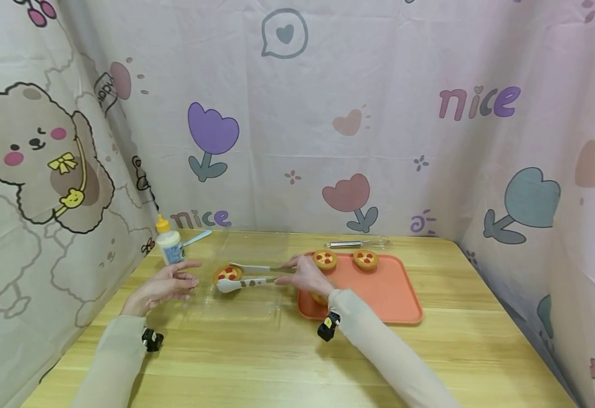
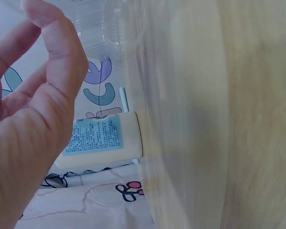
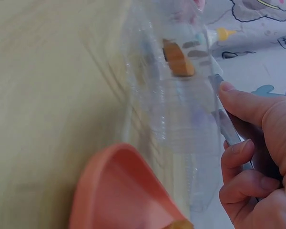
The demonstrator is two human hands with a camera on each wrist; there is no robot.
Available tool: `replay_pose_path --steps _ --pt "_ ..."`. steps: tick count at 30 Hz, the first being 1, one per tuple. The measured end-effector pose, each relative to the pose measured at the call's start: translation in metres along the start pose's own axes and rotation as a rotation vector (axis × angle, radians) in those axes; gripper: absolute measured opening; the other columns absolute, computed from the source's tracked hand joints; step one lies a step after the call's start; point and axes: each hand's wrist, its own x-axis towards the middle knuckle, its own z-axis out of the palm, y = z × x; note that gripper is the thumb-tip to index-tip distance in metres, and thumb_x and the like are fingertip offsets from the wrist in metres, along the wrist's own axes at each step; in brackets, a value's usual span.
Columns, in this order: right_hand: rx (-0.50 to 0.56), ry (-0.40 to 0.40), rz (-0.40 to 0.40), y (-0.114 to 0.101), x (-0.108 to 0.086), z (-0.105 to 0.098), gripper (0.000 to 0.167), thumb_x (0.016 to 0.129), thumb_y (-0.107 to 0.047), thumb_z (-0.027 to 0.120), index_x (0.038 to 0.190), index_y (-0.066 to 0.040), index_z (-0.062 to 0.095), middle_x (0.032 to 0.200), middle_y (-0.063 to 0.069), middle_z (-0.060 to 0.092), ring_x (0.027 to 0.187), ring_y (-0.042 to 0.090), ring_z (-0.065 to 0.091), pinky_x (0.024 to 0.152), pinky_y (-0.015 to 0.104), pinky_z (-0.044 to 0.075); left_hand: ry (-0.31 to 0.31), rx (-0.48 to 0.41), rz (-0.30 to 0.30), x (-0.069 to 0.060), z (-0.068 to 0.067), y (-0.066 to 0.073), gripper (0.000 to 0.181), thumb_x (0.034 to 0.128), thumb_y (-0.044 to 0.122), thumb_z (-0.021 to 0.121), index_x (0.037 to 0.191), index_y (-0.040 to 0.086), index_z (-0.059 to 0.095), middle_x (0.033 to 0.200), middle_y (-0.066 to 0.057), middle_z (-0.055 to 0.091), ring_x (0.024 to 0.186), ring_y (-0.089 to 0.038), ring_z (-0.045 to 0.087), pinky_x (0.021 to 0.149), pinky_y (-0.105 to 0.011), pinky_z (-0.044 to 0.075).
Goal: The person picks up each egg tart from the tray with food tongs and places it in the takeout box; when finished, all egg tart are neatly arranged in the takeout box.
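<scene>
My right hand (image 1: 307,275) grips a pair of tongs (image 1: 256,281) with white tips and brownish handles. Between the tong tips is a small toy pizza (image 1: 228,273), inside a clear plastic box (image 1: 264,309). The right wrist view shows that pizza (image 3: 178,59) through the box wall. At the box's left side my left hand (image 1: 167,286) has its fingers loosely extended; whether they touch the plastic is hard to tell. An orange tray (image 1: 384,294) lies right of the box, bearing pizzas at its back left (image 1: 325,259) and back right (image 1: 365,259). Another pizza (image 1: 320,298) is partly hidden by my right wrist.
Behind my left hand stands a white bottle (image 1: 171,246) with a yellow nozzle, next to a light-blue utensil (image 1: 198,237). A whisk (image 1: 358,243) lies behind the tray. A patterned curtain (image 1: 297,141) borders the back and sides of the wooden table (image 1: 246,362).
</scene>
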Motion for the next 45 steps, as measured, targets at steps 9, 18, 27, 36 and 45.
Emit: replay_pose_path --steps 9,18,27,36,45 --pt "-0.008 0.008 0.025 -0.004 0.001 0.007 0.043 0.079 -0.039 0.081 0.114 -0.017 0.075 0.115 0.003 0.065 0.102 0.015 0.059 0.089 0.032 0.052 -0.006 0.003 -0.005 0.001 0.001 0.001 0.071 0.0957 0.008 0.061 0.152 -0.001 0.019 0.106 -0.013 0.059 0.088 -0.023 0.064 0.076 -0.035 0.060" --pt "-0.060 -0.002 -0.007 -0.007 0.007 0.010 0.043 0.079 -0.038 0.081 0.114 -0.014 0.075 0.107 0.002 0.064 0.089 0.013 0.055 0.074 0.026 0.048 -0.007 -0.003 -0.008 0.000 0.001 0.002 0.070 0.0964 0.006 0.059 0.152 -0.001 0.019 0.104 -0.011 0.059 0.086 -0.021 0.064 0.074 -0.033 0.060" --pt "-0.126 0.003 -0.024 -0.006 0.012 0.013 0.049 0.076 -0.041 0.083 0.117 -0.016 0.073 0.112 0.001 0.064 0.092 0.013 0.057 0.075 0.026 0.049 -0.001 0.007 -0.006 0.000 0.001 0.001 0.068 0.0963 0.007 0.060 0.152 0.000 0.022 0.106 -0.012 0.058 0.087 -0.021 0.064 0.074 -0.033 0.060" --pt "-0.078 0.017 0.007 -0.008 0.010 0.008 0.052 0.075 -0.040 0.085 0.120 -0.019 0.072 0.116 0.001 0.064 0.103 0.021 0.060 0.082 0.030 0.051 -0.003 0.011 -0.013 0.000 0.001 0.002 0.070 0.0964 0.007 0.060 0.153 -0.001 0.019 0.108 -0.013 0.057 0.088 -0.021 0.064 0.075 -0.034 0.060" --pt "-0.091 0.018 -0.004 -0.006 0.004 -0.004 0.049 0.075 -0.042 0.084 0.120 -0.024 0.072 0.109 -0.002 0.062 0.094 0.015 0.056 0.076 0.028 0.048 0.011 0.005 -0.025 0.000 0.001 0.003 0.072 0.0962 0.007 0.060 0.153 -0.002 0.017 0.107 -0.013 0.057 0.088 -0.022 0.064 0.075 -0.034 0.060"
